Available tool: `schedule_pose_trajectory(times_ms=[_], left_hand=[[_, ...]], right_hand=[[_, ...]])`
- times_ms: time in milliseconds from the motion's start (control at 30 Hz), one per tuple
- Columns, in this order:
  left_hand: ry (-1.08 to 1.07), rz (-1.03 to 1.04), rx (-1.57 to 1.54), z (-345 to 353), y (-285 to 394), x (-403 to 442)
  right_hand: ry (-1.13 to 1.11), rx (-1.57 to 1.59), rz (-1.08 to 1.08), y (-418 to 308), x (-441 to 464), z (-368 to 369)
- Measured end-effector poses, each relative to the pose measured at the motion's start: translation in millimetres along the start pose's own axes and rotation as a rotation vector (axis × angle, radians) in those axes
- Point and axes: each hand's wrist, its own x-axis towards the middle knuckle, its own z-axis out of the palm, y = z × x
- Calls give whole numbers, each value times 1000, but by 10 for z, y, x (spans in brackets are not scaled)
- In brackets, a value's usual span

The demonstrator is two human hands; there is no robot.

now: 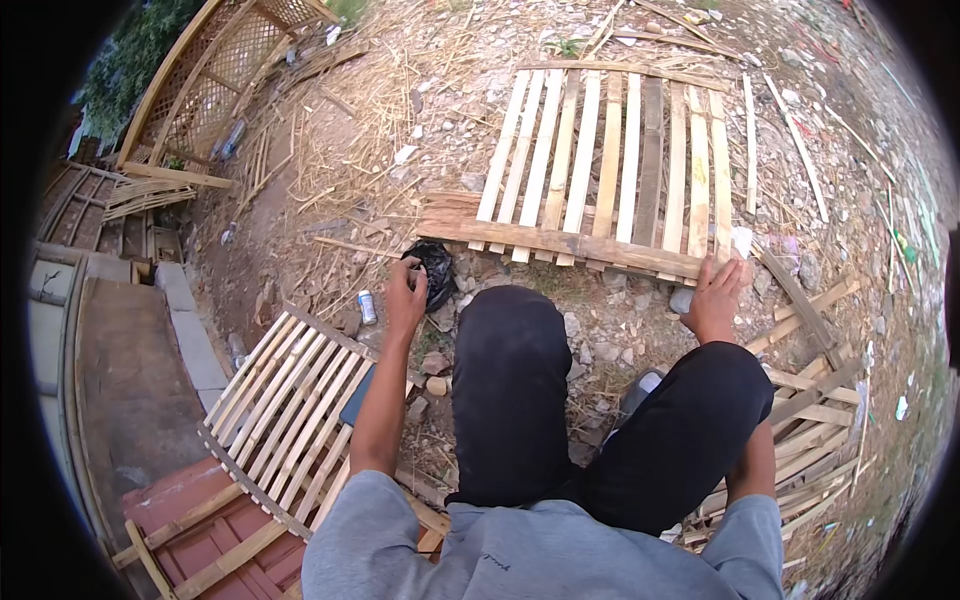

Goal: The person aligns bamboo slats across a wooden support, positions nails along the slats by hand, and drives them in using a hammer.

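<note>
My left hand [405,290] is at the side of a black plastic bag [434,272], its fingers curled at the bag's edge; what they hold, if anything, is too small to make out. My right hand [714,298] lies with fingers spread on the near right corner of a slatted wooden panel [590,243]. That panel rests on the ground, its pale slats running away from me between two cross rails. Under its near left end is a rough reddish-brown plank [450,215]. A small can [367,307] stands below the bag.
A second slatted panel [290,410] lies at lower left, near a red door-like board [215,535]. More slats [815,440] are piled at the right. A lattice frame [225,75] stands at upper left. Stones and wood scraps cover the ground.
</note>
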Motion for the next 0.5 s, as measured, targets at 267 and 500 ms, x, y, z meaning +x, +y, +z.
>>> schedule_pose_trajectory(times_ms=[267, 500], left_hand=[[56, 37, -568, 6, 574, 423], [29, 406, -715, -168, 1662, 997]], right_hand=[[-24, -26, 7, -19, 2, -24], [-17, -76, 27, -39, 28, 68]])
